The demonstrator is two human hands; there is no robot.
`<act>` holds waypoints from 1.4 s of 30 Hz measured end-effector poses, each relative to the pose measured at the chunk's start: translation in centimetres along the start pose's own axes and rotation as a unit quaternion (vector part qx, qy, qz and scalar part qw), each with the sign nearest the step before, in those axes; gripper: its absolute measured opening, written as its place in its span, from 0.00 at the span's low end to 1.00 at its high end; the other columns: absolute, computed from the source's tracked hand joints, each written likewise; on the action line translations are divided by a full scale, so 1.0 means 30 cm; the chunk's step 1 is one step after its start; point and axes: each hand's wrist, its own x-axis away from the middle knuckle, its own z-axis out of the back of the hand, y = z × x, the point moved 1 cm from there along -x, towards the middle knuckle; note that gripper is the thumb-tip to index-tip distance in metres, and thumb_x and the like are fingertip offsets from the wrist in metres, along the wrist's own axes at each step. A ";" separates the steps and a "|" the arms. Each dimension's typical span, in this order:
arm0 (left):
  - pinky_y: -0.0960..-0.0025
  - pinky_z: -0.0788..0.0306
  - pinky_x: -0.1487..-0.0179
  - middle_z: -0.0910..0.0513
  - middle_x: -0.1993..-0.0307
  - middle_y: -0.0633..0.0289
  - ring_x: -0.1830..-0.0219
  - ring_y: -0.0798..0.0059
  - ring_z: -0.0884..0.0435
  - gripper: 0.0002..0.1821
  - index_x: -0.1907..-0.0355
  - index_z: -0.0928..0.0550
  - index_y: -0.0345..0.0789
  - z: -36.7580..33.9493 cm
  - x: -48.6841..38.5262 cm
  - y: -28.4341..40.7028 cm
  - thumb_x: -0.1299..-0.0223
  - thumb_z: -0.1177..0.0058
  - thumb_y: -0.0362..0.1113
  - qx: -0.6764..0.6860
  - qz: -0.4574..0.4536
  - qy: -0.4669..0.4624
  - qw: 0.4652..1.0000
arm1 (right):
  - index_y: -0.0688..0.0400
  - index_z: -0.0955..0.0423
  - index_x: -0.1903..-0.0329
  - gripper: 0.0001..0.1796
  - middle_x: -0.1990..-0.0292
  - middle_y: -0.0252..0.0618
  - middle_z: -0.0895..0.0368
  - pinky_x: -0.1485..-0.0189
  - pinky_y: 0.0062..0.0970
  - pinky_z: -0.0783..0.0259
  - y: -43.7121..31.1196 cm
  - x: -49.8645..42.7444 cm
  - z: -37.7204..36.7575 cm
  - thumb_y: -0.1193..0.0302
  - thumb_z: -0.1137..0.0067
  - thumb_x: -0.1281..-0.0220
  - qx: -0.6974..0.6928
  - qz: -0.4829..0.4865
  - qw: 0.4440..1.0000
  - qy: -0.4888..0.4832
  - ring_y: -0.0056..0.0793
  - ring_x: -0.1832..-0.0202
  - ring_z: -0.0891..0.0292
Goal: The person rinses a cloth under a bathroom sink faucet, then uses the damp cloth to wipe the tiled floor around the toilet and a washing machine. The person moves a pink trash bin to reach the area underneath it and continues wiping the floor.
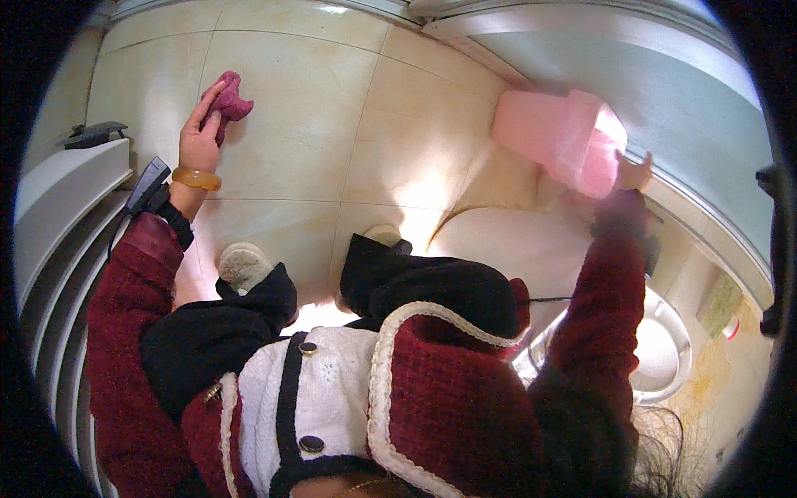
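My left hand rests on a bunched purple cloth on the tiled floor, its fingers closed over the cloth's left side. An amber-coloured bangle circles that wrist. Over on the right, my right hand is at the rim of a pink plastic bin and appears to grip it, though motion blurs the fingers. The bin leans over, its mouth turned towards the right hand. Part of its inside shows; the rest is hidden.
A white slatted rack stands close by my left arm. Behind the bin runs a framed frosted panel. A white rounded fixture and a white round rim lie to the right. My slippered feet are on the floor tiles.
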 end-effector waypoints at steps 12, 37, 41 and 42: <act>0.76 0.40 0.38 0.29 0.42 0.64 0.42 0.75 0.32 0.23 0.41 0.28 0.38 -0.008 -0.003 0.015 0.38 0.63 0.21 0.016 0.005 0.010 1.000 | 0.63 0.33 0.44 0.36 0.50 0.49 0.25 0.43 0.38 0.34 0.078 -0.049 -0.083 0.53 0.36 0.50 0.108 0.012 0.994 -0.010 0.43 0.47 0.28; 0.81 0.33 0.51 0.23 0.53 0.68 0.55 0.82 0.26 0.20 0.45 0.24 0.41 0.009 0.005 0.008 0.37 0.59 0.25 0.009 0.046 0.078 0.996 | 0.39 0.53 0.31 0.38 0.78 0.40 0.24 0.78 0.40 0.32 -1.196 1.076 -0.185 0.75 0.55 0.45 -0.178 0.651 0.661 -0.328 0.42 0.79 0.26; 0.84 0.33 0.61 0.23 0.55 0.71 0.61 0.85 0.28 0.20 0.45 0.23 0.42 0.008 0.008 0.011 0.38 0.59 0.25 -0.008 0.057 0.072 0.996 | 0.37 0.56 0.30 0.40 0.80 0.40 0.25 0.78 0.37 0.33 -1.192 1.089 -0.213 0.77 0.57 0.44 -0.097 0.685 0.645 -0.324 0.40 0.80 0.26; 0.84 0.34 0.62 0.23 0.55 0.71 0.62 0.86 0.28 0.20 0.45 0.23 0.42 0.008 0.007 0.010 0.38 0.59 0.25 0.005 0.054 0.068 0.996 | 0.36 0.57 0.30 0.41 0.79 0.42 0.24 0.77 0.37 0.32 -1.168 1.081 -0.219 0.79 0.58 0.44 -0.083 0.688 0.639 -0.334 0.41 0.79 0.25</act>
